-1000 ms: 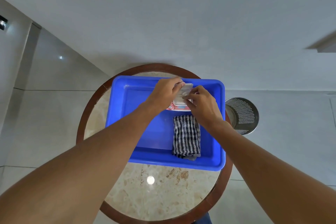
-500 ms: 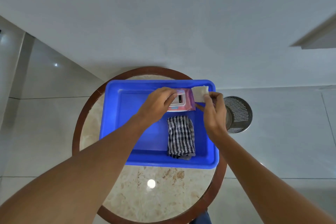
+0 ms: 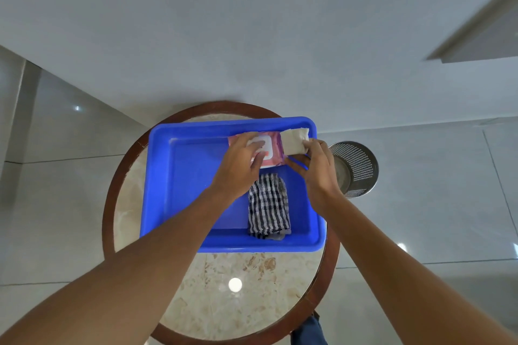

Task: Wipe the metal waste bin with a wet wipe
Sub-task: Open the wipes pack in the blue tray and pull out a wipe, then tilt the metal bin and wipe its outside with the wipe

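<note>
A perforated metal waste bin stands on the floor to the right of the round table. Inside a blue plastic tray lies a pink wet wipe pack with a white lid. My left hand presses down on the pack, fingers over its lid. My right hand pinches a white wet wipe that stretches from the pack toward the tray's far right corner.
A folded black-and-white checked cloth lies in the tray's near right part. The tray sits on a round marble table with a dark wooden rim. Glossy floor tiles surround the table; a grey wall rises behind.
My right hand has drawn the wet wipe farther out of the pack to the right. My left hand stays pressed on the pack. The view has shifted slightly.
</note>
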{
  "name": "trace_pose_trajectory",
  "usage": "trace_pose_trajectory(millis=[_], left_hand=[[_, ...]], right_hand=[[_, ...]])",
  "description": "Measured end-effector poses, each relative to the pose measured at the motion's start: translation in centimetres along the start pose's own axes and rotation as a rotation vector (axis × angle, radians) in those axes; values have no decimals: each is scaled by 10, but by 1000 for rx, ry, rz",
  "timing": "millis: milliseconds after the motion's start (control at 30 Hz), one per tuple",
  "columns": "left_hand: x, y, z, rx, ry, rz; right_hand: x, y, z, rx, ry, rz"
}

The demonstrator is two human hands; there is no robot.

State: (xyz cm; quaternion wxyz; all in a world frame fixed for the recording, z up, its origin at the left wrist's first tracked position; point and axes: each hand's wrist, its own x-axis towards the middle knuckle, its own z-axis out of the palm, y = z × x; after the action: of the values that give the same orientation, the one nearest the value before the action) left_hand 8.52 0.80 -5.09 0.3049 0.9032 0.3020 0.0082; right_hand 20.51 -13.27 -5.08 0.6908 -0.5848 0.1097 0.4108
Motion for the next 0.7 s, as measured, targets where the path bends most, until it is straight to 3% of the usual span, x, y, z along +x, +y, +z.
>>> trace_pose_trajectory(millis=[67, 200, 433, 700], left_hand=[[7, 24, -1, -317, 83, -135], [20, 57, -1, -862, -21, -448], [26, 58, 4, -1018, -27, -616], [19, 63, 4, -1049, -12, -628]], right_hand=[[-1, 0, 2, -22, 0, -3], [0, -6, 3, -50, 18, -16], [1, -14, -4, -52, 57, -47], [-2, -16, -21, 52, 63, -106]])
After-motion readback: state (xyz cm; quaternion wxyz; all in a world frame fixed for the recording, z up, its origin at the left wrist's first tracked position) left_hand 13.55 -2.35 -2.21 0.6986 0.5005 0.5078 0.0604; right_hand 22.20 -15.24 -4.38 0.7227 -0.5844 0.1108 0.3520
